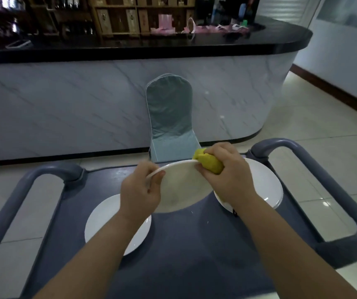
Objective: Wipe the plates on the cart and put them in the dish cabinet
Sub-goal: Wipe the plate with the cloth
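Note:
I hold a white plate [181,188] tilted above the grey cart [177,255]. My left hand [138,195] pinches its left rim. My right hand [225,175] grips a yellow cloth [208,161] and presses it on the plate's upper right rim. A second white plate [102,221] lies flat on the cart at the left, partly under my left forearm. A third white plate [266,184] lies on the cart at the right, partly behind my right hand.
The cart has grey looped handles at the left [22,190] and right [324,175]. A chair with a teal cover [171,117] stands just beyond the cart, against a marble-fronted bar counter [65,100] with a black top. Tiled floor lies around.

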A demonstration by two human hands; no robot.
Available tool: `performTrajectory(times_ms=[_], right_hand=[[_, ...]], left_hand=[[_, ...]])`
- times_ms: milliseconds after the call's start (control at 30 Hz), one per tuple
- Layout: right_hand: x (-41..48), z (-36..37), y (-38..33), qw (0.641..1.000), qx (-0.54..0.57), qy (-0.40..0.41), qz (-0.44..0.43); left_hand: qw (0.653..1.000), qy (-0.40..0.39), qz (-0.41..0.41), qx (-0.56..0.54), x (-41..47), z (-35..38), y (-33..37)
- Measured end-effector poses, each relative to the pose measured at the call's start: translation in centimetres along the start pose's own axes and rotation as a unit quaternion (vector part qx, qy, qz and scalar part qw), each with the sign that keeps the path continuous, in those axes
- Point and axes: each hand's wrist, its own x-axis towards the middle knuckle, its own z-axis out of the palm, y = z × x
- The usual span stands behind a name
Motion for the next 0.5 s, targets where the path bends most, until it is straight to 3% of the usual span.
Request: performTrajectory(times_ms=[100, 200, 400, 500], right_hand=[[-1.1, 1.0, 1.6, 0.997, -0.046, -0.043, -0.049], [-1.4, 1.2, 2.0, 0.992, -0.063, -0.056, -0.099], [2.5, -3.0, 1.7, 0.997, 0.031, -0.048, -0.052], [3.4, -4.9, 3.4, 0.991, 0.115, -0.058, 0.037]], left_hand=[[0.985, -0.082, 0.079, 0.128, -1.9, 3.3, -1.0], [0.973, -0.103, 0.125, 0.165, -1.6, 5.7, 0.6], [0.973, 0.013, 0.178, 0.149, 3.8, 5.5, 4.4], [0.985, 0.099, 0.073, 0.120, 4.4, 4.8, 6.2]])
